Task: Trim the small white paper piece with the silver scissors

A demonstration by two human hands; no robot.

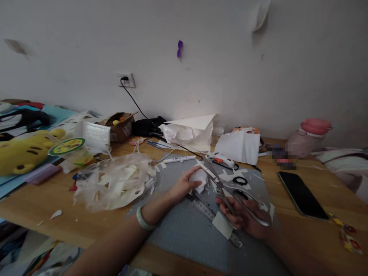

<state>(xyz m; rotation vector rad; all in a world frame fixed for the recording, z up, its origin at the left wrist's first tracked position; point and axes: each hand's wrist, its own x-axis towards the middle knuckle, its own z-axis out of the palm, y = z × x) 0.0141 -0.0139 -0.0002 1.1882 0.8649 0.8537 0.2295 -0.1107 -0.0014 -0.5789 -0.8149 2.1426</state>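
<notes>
Above flat grey cutting mat: left hand pinches small white paper piece, seemingly steadying it; right hand grips silver metal scissors by handles, controlling blades.

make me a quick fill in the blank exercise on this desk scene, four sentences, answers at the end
1. The right hand holds a pair of metal ____.
2. The pale bangle is worn on the person's ____ arm.
3. In this view, the black phone lies to the ____ of the grey mat.
4. The plush toy at the far left of the view is mainly ____ in colour.

Missing words: scissors; left; right; yellow.
</notes>
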